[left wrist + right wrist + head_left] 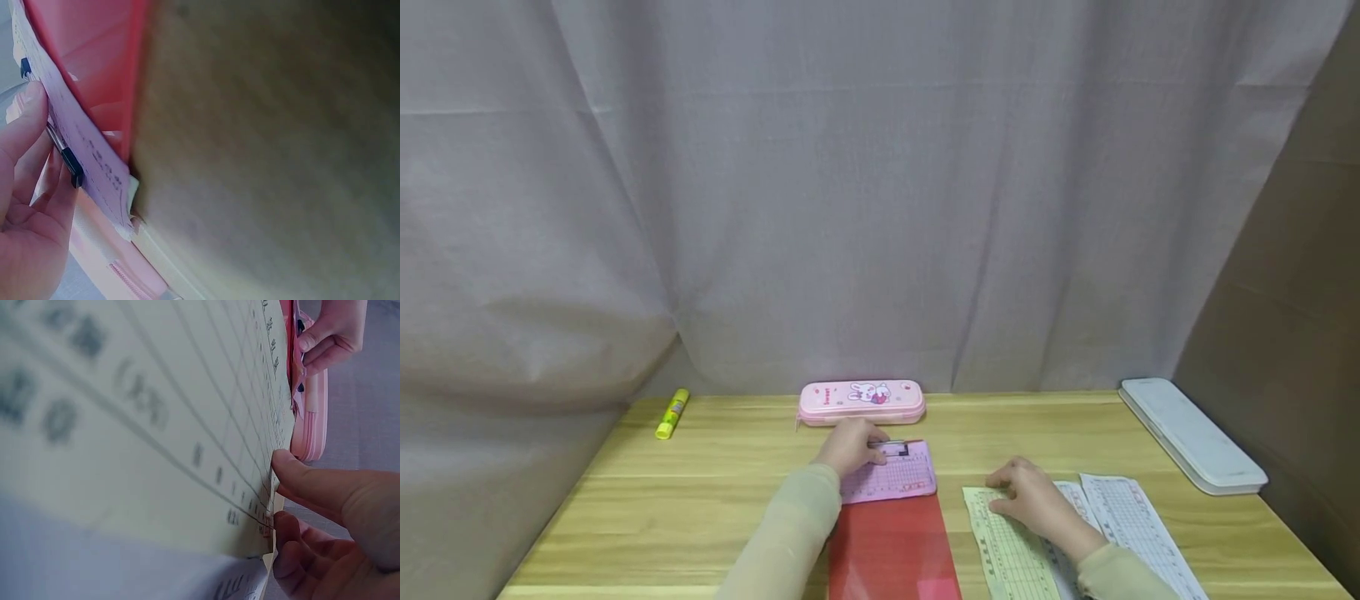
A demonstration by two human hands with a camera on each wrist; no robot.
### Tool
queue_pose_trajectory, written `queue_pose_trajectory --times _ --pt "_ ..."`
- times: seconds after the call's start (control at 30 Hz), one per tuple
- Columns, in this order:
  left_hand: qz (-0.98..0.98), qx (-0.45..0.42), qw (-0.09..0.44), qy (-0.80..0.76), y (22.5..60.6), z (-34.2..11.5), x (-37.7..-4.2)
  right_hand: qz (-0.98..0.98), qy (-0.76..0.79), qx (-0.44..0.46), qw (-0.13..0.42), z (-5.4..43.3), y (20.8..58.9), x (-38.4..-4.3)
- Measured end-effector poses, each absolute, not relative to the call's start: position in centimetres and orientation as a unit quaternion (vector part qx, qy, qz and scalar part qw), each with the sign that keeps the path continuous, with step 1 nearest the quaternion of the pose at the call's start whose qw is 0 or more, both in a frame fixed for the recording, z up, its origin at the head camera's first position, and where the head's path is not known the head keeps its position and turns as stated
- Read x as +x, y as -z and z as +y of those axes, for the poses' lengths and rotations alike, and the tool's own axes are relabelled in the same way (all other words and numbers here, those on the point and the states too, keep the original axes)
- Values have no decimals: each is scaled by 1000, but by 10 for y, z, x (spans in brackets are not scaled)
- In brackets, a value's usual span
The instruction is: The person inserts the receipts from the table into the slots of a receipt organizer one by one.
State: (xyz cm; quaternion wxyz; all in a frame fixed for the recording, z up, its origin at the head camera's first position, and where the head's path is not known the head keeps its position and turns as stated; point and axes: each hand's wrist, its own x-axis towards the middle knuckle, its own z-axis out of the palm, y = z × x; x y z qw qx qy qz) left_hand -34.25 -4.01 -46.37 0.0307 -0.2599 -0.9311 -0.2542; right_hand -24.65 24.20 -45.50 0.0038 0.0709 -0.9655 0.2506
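while the left hand (848,446) grasps the metal clip (70,164) at the head of a red clip folder (891,542), the right hand (1033,496) leans over the desk (715,508) to a pale green grid sheet (1015,542). the left thumb and fingers pinch the clip's wire from both sides. under that clip lies a pink grid sheet (891,479), spread across the top part of the folder, with the red cover showing just below it; a sliver of paler paper peeks out beneath one corner.

over on the right, thumb and bent fingers meet at the green sheet's top edge, though i cannot tell whether they have it pinched or only touch it. the green sheet partly covers one white grid sheet (1078,502), and another white grid sheet (1138,517) lies to its right.

from where i stand, this looks like gathering loose sheets for the folder, with the green one being picked up. the next move seems to call for a sure pinch on that top edge alone, so the white paper underneath stays put, and for the left hand to lever the clip up to make room.
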Motion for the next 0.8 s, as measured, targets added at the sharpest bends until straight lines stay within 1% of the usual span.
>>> queue_pose_trajectory --times 0.2,0.47,0.8 --pt "-931 -266 40 248 465 -41 -343 -965 -250 77 10 241 456 -247" --pt "-933 -263 39 243 466 -40 -343 -967 -244 76 13 240 459 -252" --pt "-933 -264 41 241 466 -40 -343 -958 -262 114 12 240 459 -254"
